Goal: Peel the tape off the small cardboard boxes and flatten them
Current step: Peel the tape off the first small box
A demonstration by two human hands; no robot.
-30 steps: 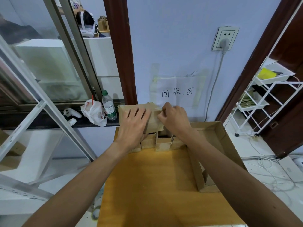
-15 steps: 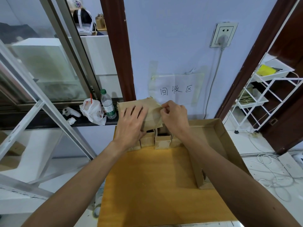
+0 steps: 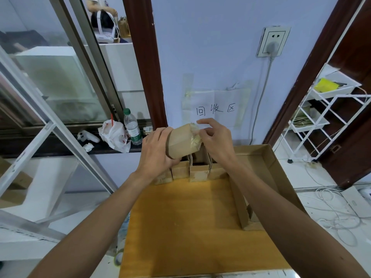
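Left hand (image 3: 158, 149): curled round the left end of the small cardboard box (image 3: 181, 145), gripping it.
Right hand (image 3: 217, 142): fingertips pinching the clear tape (image 3: 196, 135) at the box's right end, index finger raised above it.
Held box: lifted and tilted, just above the row of boxes (image 3: 198, 171).
Row of boxes: standing side by side at the far edge of the wooden table (image 3: 180, 221), partly hidden by both hands.
Cardboard tray (image 3: 270, 163): on the table's right side, beside the row.
Wall: taped paper sign (image 3: 216, 110) behind the hands; socket (image 3: 273, 41) higher right.
Sill, left: water bottle (image 3: 131, 127) next to a plastic bag (image 3: 114, 134).
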